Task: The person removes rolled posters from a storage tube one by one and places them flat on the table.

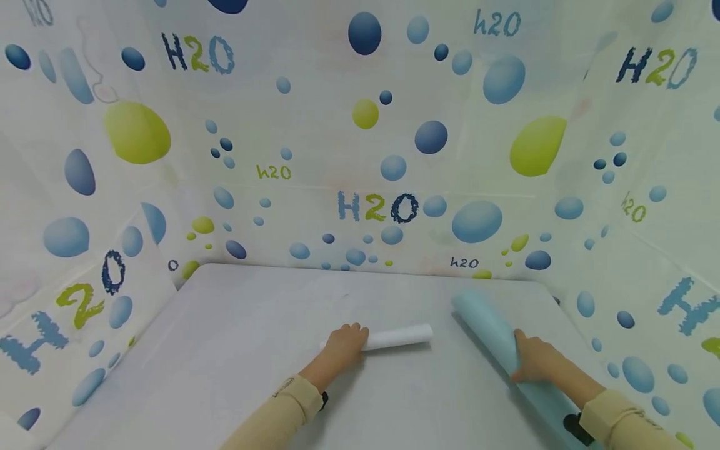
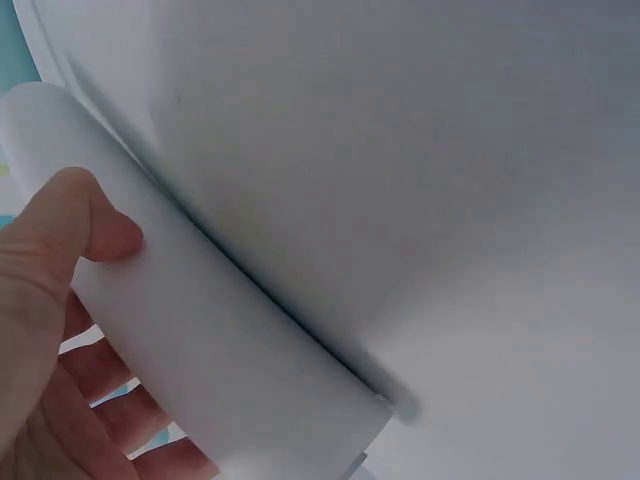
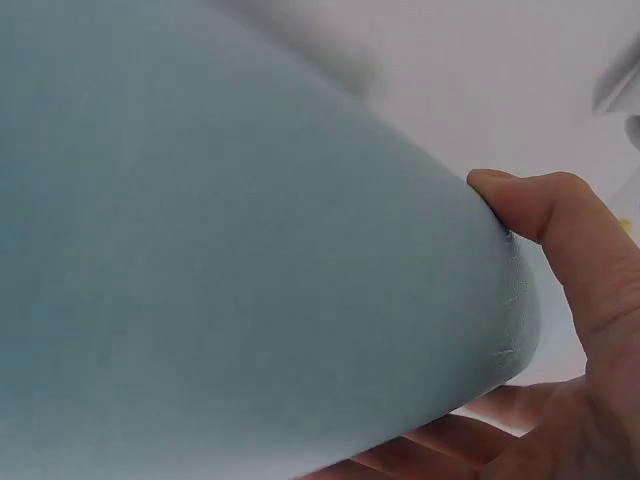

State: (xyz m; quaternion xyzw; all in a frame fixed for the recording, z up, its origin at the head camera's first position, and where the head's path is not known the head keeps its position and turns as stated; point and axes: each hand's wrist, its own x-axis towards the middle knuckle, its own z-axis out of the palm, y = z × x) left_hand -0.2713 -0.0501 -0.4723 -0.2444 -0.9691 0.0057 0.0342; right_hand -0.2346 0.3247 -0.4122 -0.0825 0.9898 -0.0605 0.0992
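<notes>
A white paper roll (image 1: 399, 337) lies crosswise near the middle of the table. My left hand (image 1: 345, 347) grips its left end from above. In the left wrist view, the thumb presses one side of the white roll (image 2: 200, 300) and the fingers curl round the other. To the right, a thicker light blue roll (image 1: 486, 322) slants from the back towards the front right. My right hand (image 1: 537, 359) holds it partway along its length. The right wrist view shows the thumb on one edge of the blue roll (image 3: 280, 260) and the fingers on its opposite side.
Both rolls are on a white tabletop (image 1: 225, 337). Sheeting printed with coloured drops and H2O lettering (image 1: 315, 125) stands along the back and both sides of the table.
</notes>
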